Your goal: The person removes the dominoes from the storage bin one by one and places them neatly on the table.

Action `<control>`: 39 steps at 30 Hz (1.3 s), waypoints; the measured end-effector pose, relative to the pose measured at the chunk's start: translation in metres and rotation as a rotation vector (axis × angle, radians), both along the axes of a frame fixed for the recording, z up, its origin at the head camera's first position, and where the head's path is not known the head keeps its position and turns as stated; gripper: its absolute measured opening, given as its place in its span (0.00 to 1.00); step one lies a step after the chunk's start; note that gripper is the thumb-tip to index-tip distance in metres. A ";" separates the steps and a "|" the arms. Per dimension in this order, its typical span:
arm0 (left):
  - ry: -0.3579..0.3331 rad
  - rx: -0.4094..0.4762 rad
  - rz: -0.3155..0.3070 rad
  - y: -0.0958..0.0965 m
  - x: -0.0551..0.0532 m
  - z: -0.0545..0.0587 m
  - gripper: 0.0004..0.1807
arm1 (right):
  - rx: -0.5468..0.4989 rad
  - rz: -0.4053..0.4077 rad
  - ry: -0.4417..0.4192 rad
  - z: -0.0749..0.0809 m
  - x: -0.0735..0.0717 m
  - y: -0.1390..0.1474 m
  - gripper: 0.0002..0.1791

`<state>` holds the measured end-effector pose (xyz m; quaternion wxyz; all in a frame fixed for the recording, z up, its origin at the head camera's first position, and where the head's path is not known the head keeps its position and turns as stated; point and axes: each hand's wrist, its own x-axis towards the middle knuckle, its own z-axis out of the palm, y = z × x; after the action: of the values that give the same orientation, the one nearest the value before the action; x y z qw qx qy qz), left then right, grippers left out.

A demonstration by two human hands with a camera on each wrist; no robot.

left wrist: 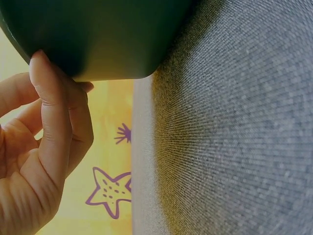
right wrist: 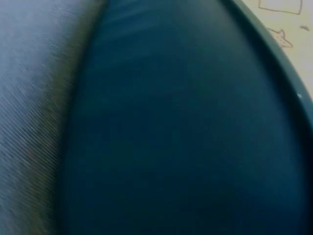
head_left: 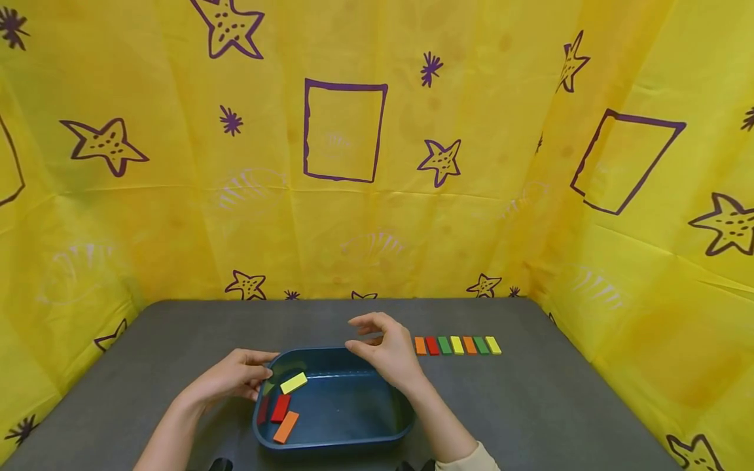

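Observation:
A dark blue oblong tub (head_left: 353,405) sits in front of me. At its left end lie a yellow block (head_left: 294,383), a red block (head_left: 281,408) and an orange block (head_left: 286,427). My left hand (head_left: 235,376) holds the tub by its left end, and the left wrist view has the thumb (left wrist: 43,73) against the outer wall. Over the far right rim hovers my right hand (head_left: 393,353), thumb and fingers apart, with nothing visible between them. The right wrist view is filled by the tub's wall (right wrist: 186,122); the hand itself is out of that frame.
Beyond the right hand, a row of several small blocks in orange, red (head_left: 432,345), green (head_left: 444,345) and yellow (head_left: 493,345) lies on the grey table (head_left: 530,405). Yellow cloth (head_left: 353,229) with purple drawings encloses the back and sides.

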<state>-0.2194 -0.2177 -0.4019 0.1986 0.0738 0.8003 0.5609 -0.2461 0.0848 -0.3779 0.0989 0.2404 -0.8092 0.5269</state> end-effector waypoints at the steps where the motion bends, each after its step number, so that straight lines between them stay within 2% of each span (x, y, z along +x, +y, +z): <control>1: 0.000 -0.002 0.002 0.000 0.000 0.000 0.32 | 0.007 0.014 -0.005 -0.001 0.001 -0.002 0.16; 8: 0.006 0.010 -0.005 0.000 0.001 0.001 0.32 | 0.040 0.106 -0.075 -0.010 0.005 -0.013 0.16; 12: 0.007 0.011 -0.006 0.000 0.000 0.000 0.31 | 0.084 0.190 -0.129 -0.018 0.005 -0.020 0.16; 18: 0.005 0.023 -0.027 -0.001 -0.001 -0.001 0.31 | 0.187 0.333 -0.262 -0.024 0.002 -0.032 0.15; 23: 0.010 0.030 -0.034 -0.001 -0.001 -0.001 0.31 | 0.284 0.453 -0.350 -0.020 -0.005 -0.044 0.16; 28: 0.012 0.044 -0.043 -0.002 -0.001 -0.001 0.31 | 0.291 0.555 -0.463 -0.019 -0.016 -0.059 0.17; 33: 0.004 0.057 -0.047 -0.002 -0.001 -0.001 0.32 | 0.300 0.598 -0.529 -0.025 -0.021 -0.072 0.16; 39: 0.003 0.066 -0.048 -0.002 -0.001 -0.001 0.32 | 0.323 0.569 -0.560 -0.037 -0.018 -0.081 0.18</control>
<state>-0.2203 -0.2198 -0.4027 0.2081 0.1004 0.7798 0.5819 -0.2643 0.0040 -0.4146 -0.3126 0.3140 -0.7784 0.4447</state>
